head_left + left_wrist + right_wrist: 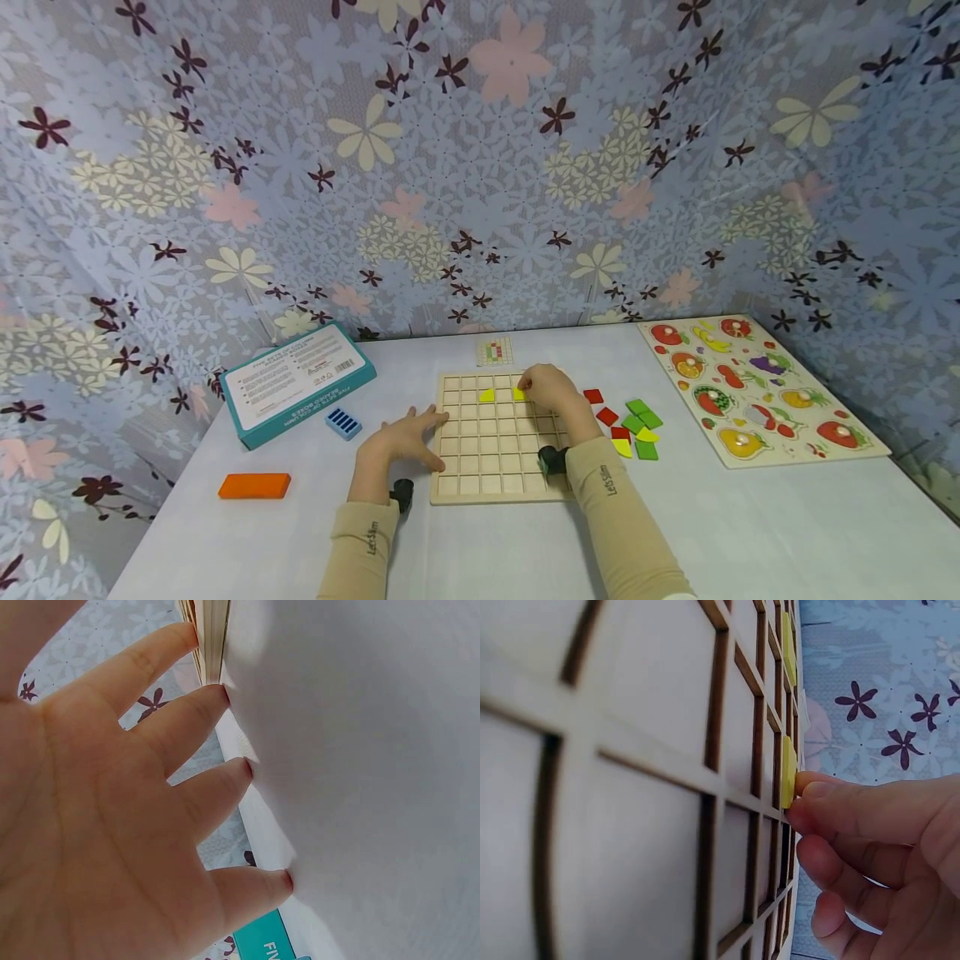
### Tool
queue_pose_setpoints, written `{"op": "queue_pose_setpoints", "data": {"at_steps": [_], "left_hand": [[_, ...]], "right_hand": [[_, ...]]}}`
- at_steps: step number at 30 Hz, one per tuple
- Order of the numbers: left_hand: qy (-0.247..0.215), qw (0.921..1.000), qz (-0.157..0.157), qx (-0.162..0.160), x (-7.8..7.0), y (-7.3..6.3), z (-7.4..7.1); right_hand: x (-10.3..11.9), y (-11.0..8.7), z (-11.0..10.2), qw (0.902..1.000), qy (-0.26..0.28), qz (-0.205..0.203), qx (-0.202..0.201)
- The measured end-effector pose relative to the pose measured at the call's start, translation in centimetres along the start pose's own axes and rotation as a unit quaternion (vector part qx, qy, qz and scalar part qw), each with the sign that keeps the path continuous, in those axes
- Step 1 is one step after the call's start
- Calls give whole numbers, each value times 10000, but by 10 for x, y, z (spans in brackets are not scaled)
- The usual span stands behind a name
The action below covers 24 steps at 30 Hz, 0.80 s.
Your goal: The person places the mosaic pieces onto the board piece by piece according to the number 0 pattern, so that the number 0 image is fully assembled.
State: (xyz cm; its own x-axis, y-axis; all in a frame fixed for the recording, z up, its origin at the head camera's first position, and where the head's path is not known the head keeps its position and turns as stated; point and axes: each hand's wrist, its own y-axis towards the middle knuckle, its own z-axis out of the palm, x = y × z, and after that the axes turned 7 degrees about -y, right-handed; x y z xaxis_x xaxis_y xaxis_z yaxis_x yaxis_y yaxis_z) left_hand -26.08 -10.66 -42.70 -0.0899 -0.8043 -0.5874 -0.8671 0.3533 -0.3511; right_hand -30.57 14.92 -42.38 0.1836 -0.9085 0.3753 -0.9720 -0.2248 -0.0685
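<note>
A wooden grid board lies on the table in front of me. My left hand is beside its left edge, fingers spread; the left wrist view shows a fingertip against the board's side and other fingertips on the tablecloth. One yellow tile with a curved side sits in an upper cell. Over the same row, my right hand pinches a second yellow tile between thumb and forefinger. In the right wrist view this yellow tile is at a cell, its fingertips right at its edge.
Right of the board lie loose red tiles, green tiles and yellow ones. A small pattern card is behind it. Left are a teal box, a blue piece and an orange block. A fruit puzzle board lies far right.
</note>
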Motion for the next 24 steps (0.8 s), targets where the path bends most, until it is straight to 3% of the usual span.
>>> {"op": "queue_pose_setpoints", "data": {"at_steps": [8, 16, 24], "left_hand": [[-20, 10000, 15, 21, 0, 0, 0], [-46, 10000, 14, 34, 0, 0, 1], [-45, 10000, -2, 22, 0, 1, 1]], "right_hand": [[0, -3, -3, 10000, 69, -29, -14], [-10, -8, -6, 9990, 284, -334, -62], [-22, -20, -13, 9968, 766, -173, -127]]}}
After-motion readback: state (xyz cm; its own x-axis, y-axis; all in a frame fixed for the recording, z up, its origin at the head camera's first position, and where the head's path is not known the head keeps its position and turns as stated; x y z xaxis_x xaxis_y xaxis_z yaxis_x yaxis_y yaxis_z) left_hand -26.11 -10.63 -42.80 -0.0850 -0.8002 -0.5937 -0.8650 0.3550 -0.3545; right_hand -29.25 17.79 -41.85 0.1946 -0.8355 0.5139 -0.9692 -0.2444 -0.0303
